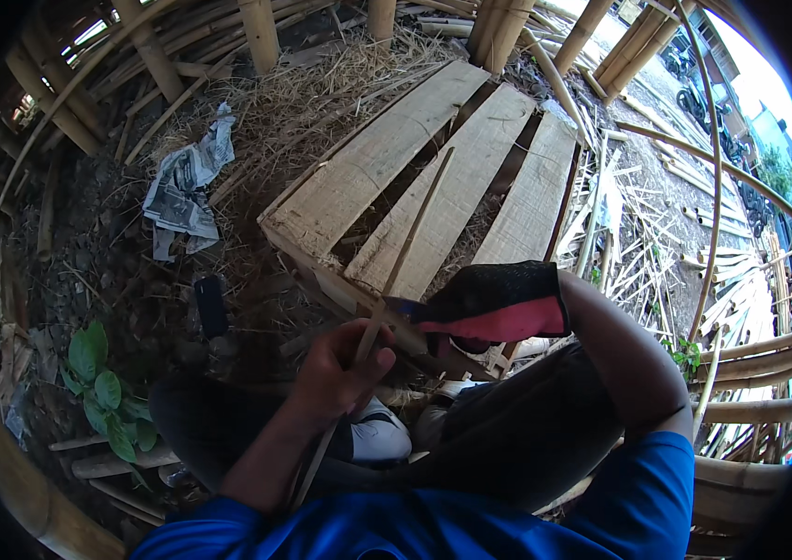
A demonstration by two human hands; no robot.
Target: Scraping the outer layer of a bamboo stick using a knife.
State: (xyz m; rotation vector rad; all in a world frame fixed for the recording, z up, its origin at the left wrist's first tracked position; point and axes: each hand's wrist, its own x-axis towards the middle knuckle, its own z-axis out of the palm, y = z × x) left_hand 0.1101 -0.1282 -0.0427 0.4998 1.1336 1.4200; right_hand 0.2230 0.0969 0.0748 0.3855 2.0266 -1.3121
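My bare left hand [335, 369] is closed around a long, thin bamboo strip [417, 224], thumb on top. The strip runs from beside my left forearm up across a slatted wooden bench [359, 173]. My right hand [499, 303], in a black and pink glove, is closed just right of the strip, close to my left fingers. It grips a dark, blade-like tool [407, 331] that meets the strip at the bench's near edge. The glove hides the tool's handle, so its exact kind is unclear.
Crumpled newspaper [189, 182] and a dark phone-like object [211, 305] lie on the dirt at left, near a leafy plant [97, 383]. Bamboo posts [259, 35] stand behind straw. Split bamboo pieces [643, 224] litter the right. My crossed legs sit close below the bench.
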